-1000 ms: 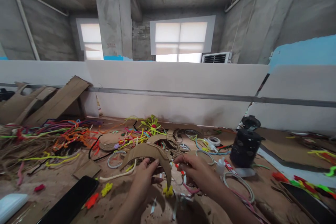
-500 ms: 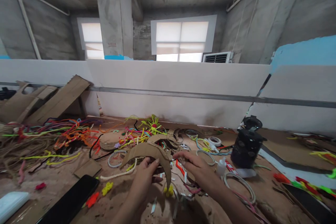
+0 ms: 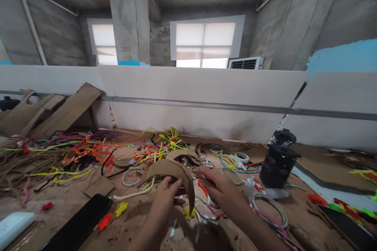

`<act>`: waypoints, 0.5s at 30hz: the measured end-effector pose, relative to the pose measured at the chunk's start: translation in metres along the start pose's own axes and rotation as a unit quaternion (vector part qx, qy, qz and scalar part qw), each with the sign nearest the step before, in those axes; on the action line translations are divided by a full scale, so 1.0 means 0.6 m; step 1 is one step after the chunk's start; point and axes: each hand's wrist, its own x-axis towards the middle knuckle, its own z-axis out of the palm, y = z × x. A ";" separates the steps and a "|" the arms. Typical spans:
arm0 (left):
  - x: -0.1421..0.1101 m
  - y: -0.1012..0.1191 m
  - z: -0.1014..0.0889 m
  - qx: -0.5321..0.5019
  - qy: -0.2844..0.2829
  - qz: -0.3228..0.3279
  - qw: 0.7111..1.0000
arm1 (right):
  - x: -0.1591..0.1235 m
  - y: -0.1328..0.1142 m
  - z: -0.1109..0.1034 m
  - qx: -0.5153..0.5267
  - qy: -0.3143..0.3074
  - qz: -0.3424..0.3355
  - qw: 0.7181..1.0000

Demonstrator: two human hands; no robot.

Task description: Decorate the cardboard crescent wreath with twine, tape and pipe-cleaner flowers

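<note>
Cardboard arc (image 3: 168,167): long axis crosswise, right tip seemingly downward.

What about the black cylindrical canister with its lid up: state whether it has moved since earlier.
No: the black canister keeps its place relative to the white ring-shaped roll; only the whole view has shifted slightly.

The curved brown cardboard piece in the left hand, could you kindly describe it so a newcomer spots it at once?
Below the long white partition lies a cluttered brown table. At its middle, the bare left hand holds the curved brown cardboard piece; unlike the brown cardboard arc behind it, this one is held.
</note>
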 end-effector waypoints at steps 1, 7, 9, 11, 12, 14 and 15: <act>-0.001 0.000 0.001 0.004 -0.001 0.000 1.000 | 0.000 -0.001 0.001 -0.005 0.002 0.005 1.000; -0.004 0.003 0.004 0.029 -0.003 -0.003 1.000 | 0.001 0.001 0.006 -0.041 -0.016 -0.032 0.999; -0.005 0.005 0.006 0.036 -0.003 -0.004 0.999 | 0.001 0.001 0.007 -0.037 -0.014 -0.051 0.998; -0.007 0.007 0.008 0.043 -0.004 -0.003 0.999 | 0.000 -0.002 0.008 -0.017 -0.024 -0.060 0.998; -0.008 0.007 0.009 0.046 -0.006 -0.003 0.999 | 0.000 -0.004 0.009 -0.004 -0.028 -0.058 0.998; -0.009 0.008 0.012 0.052 -0.013 -0.003 0.999 | -0.001 -0.007 0.011 0.023 -0.029 -0.047 0.998; -0.009 0.008 0.013 0.055 -0.016 -0.003 0.998 | -0.001 -0.007 0.013 0.032 -0.028 -0.043 0.998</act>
